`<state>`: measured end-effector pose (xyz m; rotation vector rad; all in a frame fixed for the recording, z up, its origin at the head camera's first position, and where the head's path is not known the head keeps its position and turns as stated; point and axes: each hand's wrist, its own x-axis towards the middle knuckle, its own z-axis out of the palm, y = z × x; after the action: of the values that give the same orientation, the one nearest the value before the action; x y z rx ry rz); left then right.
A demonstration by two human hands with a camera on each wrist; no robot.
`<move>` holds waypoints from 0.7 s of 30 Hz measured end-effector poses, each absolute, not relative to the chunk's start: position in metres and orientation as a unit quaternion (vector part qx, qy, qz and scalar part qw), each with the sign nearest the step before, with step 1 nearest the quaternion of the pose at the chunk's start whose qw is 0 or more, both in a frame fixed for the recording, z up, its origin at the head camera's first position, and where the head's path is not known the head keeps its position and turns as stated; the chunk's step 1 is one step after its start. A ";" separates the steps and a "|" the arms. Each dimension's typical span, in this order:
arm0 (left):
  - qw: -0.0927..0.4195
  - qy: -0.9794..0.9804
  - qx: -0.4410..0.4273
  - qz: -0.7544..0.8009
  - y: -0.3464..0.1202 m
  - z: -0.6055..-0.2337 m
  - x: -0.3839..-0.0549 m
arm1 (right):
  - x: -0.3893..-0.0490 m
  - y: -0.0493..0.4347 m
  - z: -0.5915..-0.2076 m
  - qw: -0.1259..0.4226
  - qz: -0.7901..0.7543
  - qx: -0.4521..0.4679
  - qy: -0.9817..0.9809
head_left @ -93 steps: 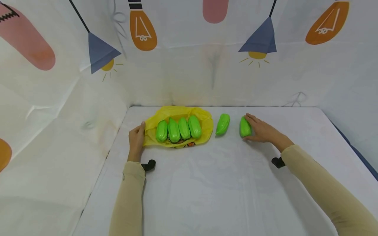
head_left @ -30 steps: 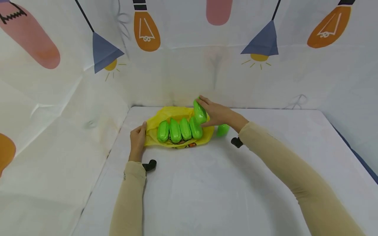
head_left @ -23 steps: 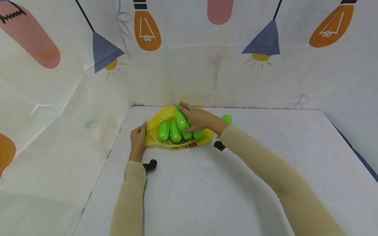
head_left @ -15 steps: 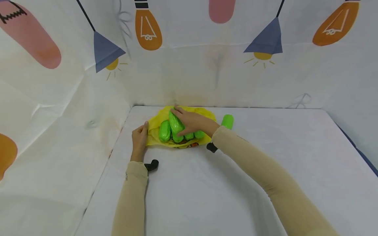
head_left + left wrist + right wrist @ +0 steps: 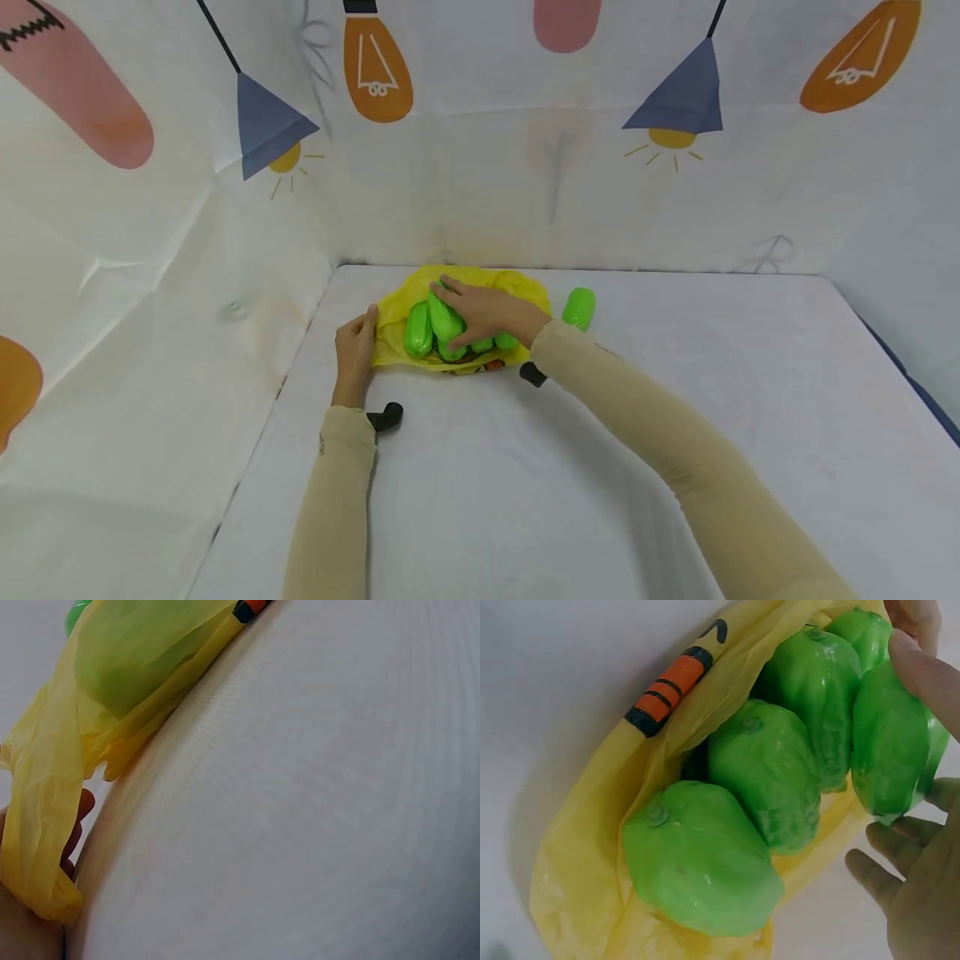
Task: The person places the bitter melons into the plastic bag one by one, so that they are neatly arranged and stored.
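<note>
In the head view a yellow plastic bag (image 5: 416,287) lies open on the white table, with several glossy green toy gourds (image 5: 417,331) side by side in it. My left hand (image 5: 355,343) pinches the bag's left side; in the left wrist view the bag's handle (image 5: 45,832) hangs over that hand. Reaching in from the right, my right hand (image 5: 491,315) has its thumb and fingers around a green gourd (image 5: 892,742), which leans on top of the others. The right hand partly hides the gourds under it. One more green gourd (image 5: 579,307) lies on the table right of the bag.
The white-covered table (image 5: 480,483) meets a white cloth backdrop (image 5: 487,192) printed with lamps and bulbs. A blue edge (image 5: 911,383) runs beyond the table's right side. My right sleeve (image 5: 637,408) crosses just in front of the loose gourd.
My right hand has taken a green gourd from the table on the right and carried it left over the bag, down onto the others. My left hand has kept its grip on the bag.
</note>
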<state>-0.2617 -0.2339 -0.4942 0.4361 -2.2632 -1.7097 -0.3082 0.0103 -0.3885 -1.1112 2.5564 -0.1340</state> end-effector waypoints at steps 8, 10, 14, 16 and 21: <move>0.131 -0.780 0.153 -0.593 -0.235 -0.498 -0.261 | -0.302 0.002 -0.387 0.166 -0.030 -0.390 0.905; 0.131 -0.779 0.153 -0.594 -0.235 -0.498 -0.261 | -0.300 0.001 -0.386 0.161 -0.034 -0.396 0.903; 0.127 -0.782 0.153 -0.590 -0.236 -0.497 -0.262 | -0.295 0.000 -0.388 0.143 -0.027 -0.420 0.896; 0.130 -0.782 0.152 -0.590 -0.236 -0.497 -0.262 | -0.292 0.000 -0.390 0.133 -0.027 -0.429 0.893; 0.142 -0.788 0.148 -0.581 -0.236 -0.496 -0.262 | -0.284 0.001 -0.397 0.102 -0.016 -0.440 0.892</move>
<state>-0.2624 -0.2357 -0.4960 0.4261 -2.2733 -1.6758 -0.2836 0.0006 -0.3972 -1.2978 2.6337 -0.0485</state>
